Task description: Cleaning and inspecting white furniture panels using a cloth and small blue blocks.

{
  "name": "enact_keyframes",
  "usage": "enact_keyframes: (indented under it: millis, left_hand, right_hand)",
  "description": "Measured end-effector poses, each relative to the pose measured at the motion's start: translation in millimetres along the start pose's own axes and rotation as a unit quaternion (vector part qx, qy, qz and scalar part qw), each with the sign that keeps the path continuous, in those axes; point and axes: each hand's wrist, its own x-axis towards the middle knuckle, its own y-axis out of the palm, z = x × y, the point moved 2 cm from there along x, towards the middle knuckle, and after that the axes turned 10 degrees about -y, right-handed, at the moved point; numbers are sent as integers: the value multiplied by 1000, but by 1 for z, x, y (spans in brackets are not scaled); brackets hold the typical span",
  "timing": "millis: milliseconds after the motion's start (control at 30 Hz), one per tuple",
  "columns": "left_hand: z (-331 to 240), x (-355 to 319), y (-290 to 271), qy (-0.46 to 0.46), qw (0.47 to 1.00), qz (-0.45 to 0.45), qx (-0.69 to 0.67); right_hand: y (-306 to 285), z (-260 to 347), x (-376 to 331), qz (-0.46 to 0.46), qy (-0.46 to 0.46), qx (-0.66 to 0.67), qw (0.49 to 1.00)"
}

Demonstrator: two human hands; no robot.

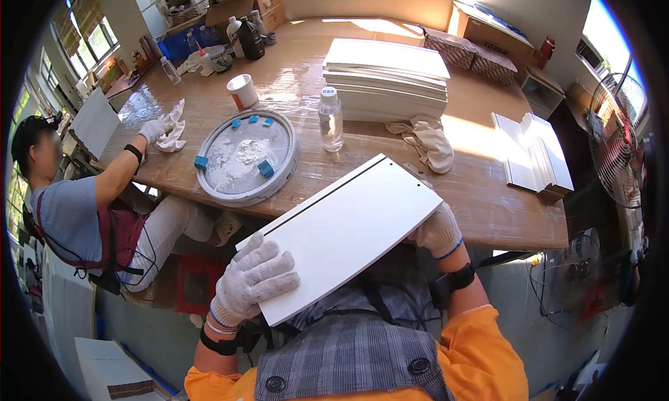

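Note:
A long white panel (348, 233) with a dark groove along its far edge and small holes at its right end slants up to the right in front of me. My left hand (256, 279), in a white knit glove, grips its lower left end, fingers laid over the top face. Whatever lies under that end is hidden. My right hand (439, 232), gloved too, holds the right end at the edge, with its fingertips mostly out of sight behind the panel. Beyond it stand a clear bottle (331, 122) and a round grey lid-like tray (293, 165) with white paste and blue blocks.
White panels (387, 87) are stacked at the back, beside a crumpled cloth (426, 141). More white pieces (533, 153) lie at the table's right. A white cup (242, 91) stands behind the tray. On the left sits a co-worker (77, 199), a gloved hand on a rag. A fan (617, 139) is far right.

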Motion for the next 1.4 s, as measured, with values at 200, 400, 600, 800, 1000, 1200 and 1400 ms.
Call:
enact_keyframes:
  millis: [200,400,600,800,1000,1200,1400]
  left_hand:
    - [-11,21,-8,74,986,63,138]
    - [-1,46,11,92,981,26,169]
    - [11,82,32,-16,979,74,191]
    - [-10,133,33,-91,994,55,-24]
    - [1,151,74,-388,778,334,-363]
    - [-16,167,107,-355,760,162,-519]
    - [-72,219,156,-342,557,111,-748]
  right_hand:
    - [-29,16,-22,-14,-136,-70,988]
    - [-65,49,-41,108,-349,-355,861]
    - [-86,78,-56,-71,28,-149,986]
    - [-78,111,-26,-101,114,54,987]
    - [-86,114,9,4,64,154,986]
    - [-99,51,-24,-62,38,401,913]
    - [-33,47,-100,31,44,318,947]
